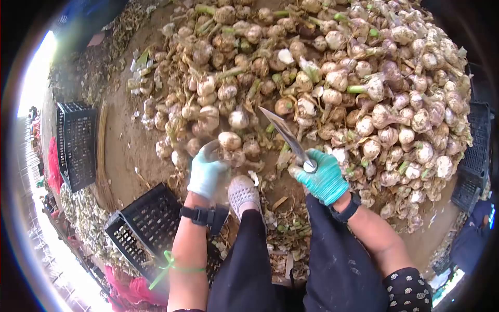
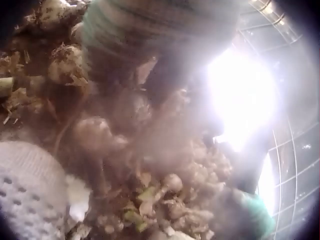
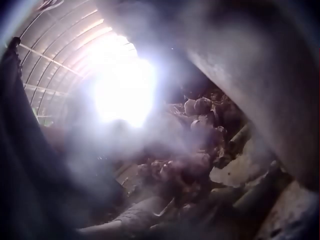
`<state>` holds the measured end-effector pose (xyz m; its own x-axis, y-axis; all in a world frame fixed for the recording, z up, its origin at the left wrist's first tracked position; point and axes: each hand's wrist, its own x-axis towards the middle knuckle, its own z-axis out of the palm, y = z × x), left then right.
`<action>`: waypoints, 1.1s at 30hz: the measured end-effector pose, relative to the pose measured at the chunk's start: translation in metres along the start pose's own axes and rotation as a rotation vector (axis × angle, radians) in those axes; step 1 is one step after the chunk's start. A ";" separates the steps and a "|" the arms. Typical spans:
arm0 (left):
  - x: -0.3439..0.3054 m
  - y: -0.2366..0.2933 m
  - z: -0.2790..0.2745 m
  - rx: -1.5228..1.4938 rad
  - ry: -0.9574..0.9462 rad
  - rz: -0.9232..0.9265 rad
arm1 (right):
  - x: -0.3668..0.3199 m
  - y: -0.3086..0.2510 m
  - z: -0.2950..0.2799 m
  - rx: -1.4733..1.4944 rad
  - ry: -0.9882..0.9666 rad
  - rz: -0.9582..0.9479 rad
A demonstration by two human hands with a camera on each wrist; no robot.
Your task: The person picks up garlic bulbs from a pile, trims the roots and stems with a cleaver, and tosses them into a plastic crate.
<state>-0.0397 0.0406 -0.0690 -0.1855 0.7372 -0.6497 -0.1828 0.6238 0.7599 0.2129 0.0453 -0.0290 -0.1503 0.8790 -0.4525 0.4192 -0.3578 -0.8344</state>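
Observation:
My right hand, in a teal glove, grips a knife by its handle. The broad blade points up and to the left over the garlic. My left hand, in a pale, dirt-stained glove, reaches down at the near edge of the heap. Its fingertips are right beside a garlic bulb; blur hides their grip, so I cannot tell whether they hold one. In the left wrist view, the glove looms over soil-covered bulbs. Haze and glare wash out much of the right wrist view.
A large heap of garlic with cut stems covers the ground ahead. My shoe stands between the hands. Black crates lie at left, one tilted beside my left forearm and another farther off. More crates stand at right.

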 end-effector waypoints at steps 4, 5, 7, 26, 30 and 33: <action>-0.038 0.012 0.017 -0.130 -0.296 -0.040 | 0.004 0.000 0.015 -0.300 0.005 -0.328; -0.044 0.014 0.020 -0.114 -0.311 -0.036 | 0.004 -0.004 0.017 -0.386 0.005 -0.439; -0.026 -0.035 -0.012 0.785 -0.282 0.635 | 0.001 -0.015 0.015 -0.498 -0.072 -0.502; -0.088 0.032 0.052 0.366 -0.449 0.419 | 0.029 0.019 0.014 -0.292 0.082 -0.035; -0.066 0.016 0.055 0.350 -0.330 0.281 | 0.009 -0.011 0.000 0.456 -0.106 0.127; -0.062 0.015 0.064 0.826 -0.231 0.645 | 0.009 -0.016 0.006 0.358 -0.368 0.213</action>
<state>0.0306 0.0205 -0.0160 0.1894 0.9674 -0.1681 0.6099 0.0182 0.7922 0.1996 0.0570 -0.0216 -0.4255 0.6301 -0.6496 0.1538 -0.6570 -0.7380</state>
